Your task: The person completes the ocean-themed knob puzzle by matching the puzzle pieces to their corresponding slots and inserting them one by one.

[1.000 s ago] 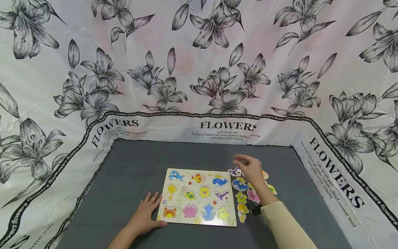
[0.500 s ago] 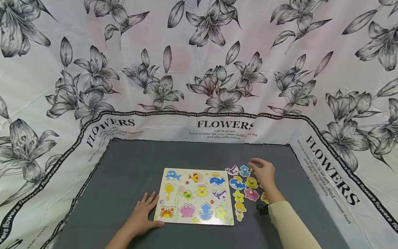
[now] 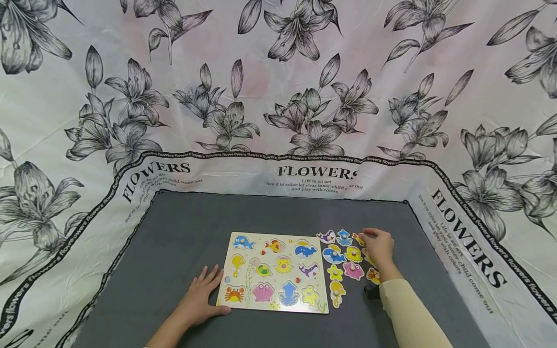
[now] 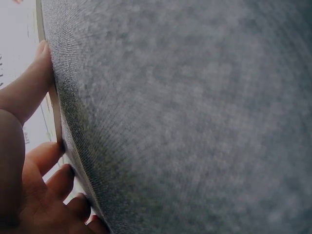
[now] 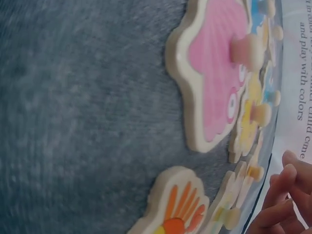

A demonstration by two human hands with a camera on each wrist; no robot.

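My left hand (image 3: pixel 197 302) rests at the left edge of a wooden puzzle board (image 3: pixel 322 309), fingers spread and thumb at its near corner. Up close in the left wrist view, the thumb and fingertips (image 4: pixel 52 152) touch the board's edge. Sea-animal pictures cover the board. My right hand (image 3: pixel 379 246) is over the far right of a group of loose knobbed pieces, fingertips beside a small orange-red piece (image 3: pixel 358 238). In the right wrist view its fingers are loosely bent near the knobs, with nothing visible between them. The hand partly hides a yellow piece (image 3: pixel 369 257).
Right of the board lie a purple piece (image 3: pixel 327 236), a blue octopus (image 3: pixel 344 237), a blue whale (image 3: pixel 333 253), a pink shell (image 3: pixel 353 270), a yellow star (image 3: pixel 335 273), a seahorse (image 3: pixel 337 293) and an orange-striped piece (image 3: pixel 373 275). The grey table (image 3: pixel 183 222) meets a flower-printed cloth (image 3: pixel 243 179).
My right hand has moved rightward from above the purple piece across the far pieces, uncovering the octopus and other pieces. My left hand stays at the board's edge.
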